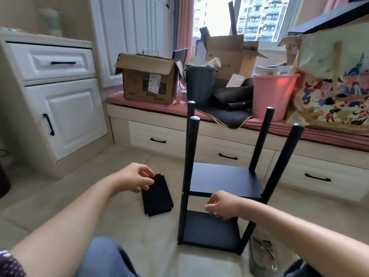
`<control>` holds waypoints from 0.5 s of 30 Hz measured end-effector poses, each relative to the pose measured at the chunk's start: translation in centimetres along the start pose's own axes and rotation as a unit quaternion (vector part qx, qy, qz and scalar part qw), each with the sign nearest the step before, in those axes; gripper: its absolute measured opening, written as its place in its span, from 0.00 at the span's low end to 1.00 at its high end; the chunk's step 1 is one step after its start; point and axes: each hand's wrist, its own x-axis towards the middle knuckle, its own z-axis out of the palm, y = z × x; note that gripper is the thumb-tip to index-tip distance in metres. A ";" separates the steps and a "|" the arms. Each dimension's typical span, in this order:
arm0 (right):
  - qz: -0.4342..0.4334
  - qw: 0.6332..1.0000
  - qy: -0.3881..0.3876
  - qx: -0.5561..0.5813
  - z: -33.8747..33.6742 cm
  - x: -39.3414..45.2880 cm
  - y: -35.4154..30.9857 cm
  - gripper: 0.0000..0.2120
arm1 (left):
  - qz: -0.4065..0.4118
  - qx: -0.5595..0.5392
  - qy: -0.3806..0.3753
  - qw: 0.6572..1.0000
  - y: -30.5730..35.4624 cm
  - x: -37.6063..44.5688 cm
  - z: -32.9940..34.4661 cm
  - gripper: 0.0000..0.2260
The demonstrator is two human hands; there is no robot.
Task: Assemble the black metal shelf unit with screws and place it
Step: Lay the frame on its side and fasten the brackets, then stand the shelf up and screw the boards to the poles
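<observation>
The black metal shelf unit (223,177) stands on the floor with four round posts rising from two mounted boards. The posts' capped tops point up. A loose stack of black shelf boards (157,196) lies flat on the floor to its left. My left hand (132,179) reaches to the stack's far corner, and its fingertips touch or pinch the top board's edge. My right hand (221,204) hovers with curled fingers at the front edge of the upper mounted board; whether it holds a screw is hidden. A clear bag of screws (263,250) lies by the right front post.
A window bench with a pink cushion (299,128) runs behind the shelf, loaded with cardboard boxes (147,80), a dark bin (199,84), a pink bucket (273,94) and a cartoon bag (337,90). A white cabinet (58,100) stands at the left. My knee (101,258) is at the bottom.
</observation>
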 end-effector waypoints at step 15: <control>-0.009 1.000 -0.007 0.012 12.4 12.3 -8.5 0.18 | -0.083 -0.061 0.044 0.994 -12.3 3.7 0.0 0.05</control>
